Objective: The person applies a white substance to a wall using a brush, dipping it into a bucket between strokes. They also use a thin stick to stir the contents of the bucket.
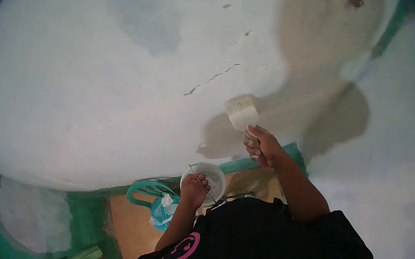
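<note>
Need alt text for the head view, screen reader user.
Right hand holds a wide brush near a cracked white wall; left hand grips the handle of a white bucket. Below, a green chair holds plastic bags.

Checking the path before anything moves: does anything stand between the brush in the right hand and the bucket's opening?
Partly. Nothing visible stands between the brush and the bucket, but the left hand and the thin handle it holds lie over part of its opening; the rest looks open.
</note>
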Available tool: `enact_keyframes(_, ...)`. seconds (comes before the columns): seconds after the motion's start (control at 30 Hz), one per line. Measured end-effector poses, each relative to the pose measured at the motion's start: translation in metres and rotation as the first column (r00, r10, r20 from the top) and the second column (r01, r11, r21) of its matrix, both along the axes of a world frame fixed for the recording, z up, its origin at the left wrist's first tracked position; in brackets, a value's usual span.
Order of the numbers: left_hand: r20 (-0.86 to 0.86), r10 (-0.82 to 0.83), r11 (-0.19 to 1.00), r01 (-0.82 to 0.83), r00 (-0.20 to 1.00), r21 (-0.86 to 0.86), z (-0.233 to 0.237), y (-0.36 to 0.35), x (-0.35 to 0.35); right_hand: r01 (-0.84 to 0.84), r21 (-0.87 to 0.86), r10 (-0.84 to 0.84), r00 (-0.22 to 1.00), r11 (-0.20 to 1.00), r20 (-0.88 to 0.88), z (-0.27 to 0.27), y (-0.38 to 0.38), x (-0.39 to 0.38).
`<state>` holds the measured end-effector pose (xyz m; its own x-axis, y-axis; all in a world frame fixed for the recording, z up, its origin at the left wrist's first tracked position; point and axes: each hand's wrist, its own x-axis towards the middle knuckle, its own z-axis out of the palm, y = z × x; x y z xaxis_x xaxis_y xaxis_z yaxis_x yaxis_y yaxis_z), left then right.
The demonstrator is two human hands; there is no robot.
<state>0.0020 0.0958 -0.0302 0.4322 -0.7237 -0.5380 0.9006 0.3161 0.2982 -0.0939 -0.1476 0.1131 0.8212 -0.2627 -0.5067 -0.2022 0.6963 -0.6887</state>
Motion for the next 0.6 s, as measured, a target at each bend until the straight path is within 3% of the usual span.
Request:
enact_keyframes(0.1,-0.007,-0.061,0.998,0.062,0.998,0.02,0.006,-0.016,0.007,-0.049,-0.058,0.057,0.989,0.997,0.14,0.003,-0.007,-0.006)
enact_keyframes(0.17,-0.018,-0.151,0.985,0.149,0.988,-0.083,0.004,-0.026,0.016,-0.028,-0.052,0.028,0.999,0.998,0.014,-0.009,-0.009,-0.007)
enact_keyframes(0.3,0.048,-0.213,0.977,0.213,0.976,0.013,0.009,-0.046,0.019,0.014,-0.003,-0.015,0.994,1.0,-0.11,-0.055,-0.005,-0.028)
enact_keyframes(0.37,0.031,-0.248,0.969,0.248,0.968,0.017,0.009,-0.054,0.02,0.082,0.024,-0.073,0.965,0.996,-0.252,-0.065,0.0,-0.045)
enact_keyframes(0.5,0.017,-0.283,0.956,0.28,0.959,0.088,0.028,-0.066,0.013,0.136,0.071,-0.114,0.959,0.988,-0.259,-0.082,0.004,-0.076)
enact_keyframes(0.6,0.017,-0.318,0.943,0.314,0.948,0.112,0.031,-0.072,0.01,0.268,0.139,-0.22,0.933,0.953,-0.285,-0.095,-0.001,-0.081)
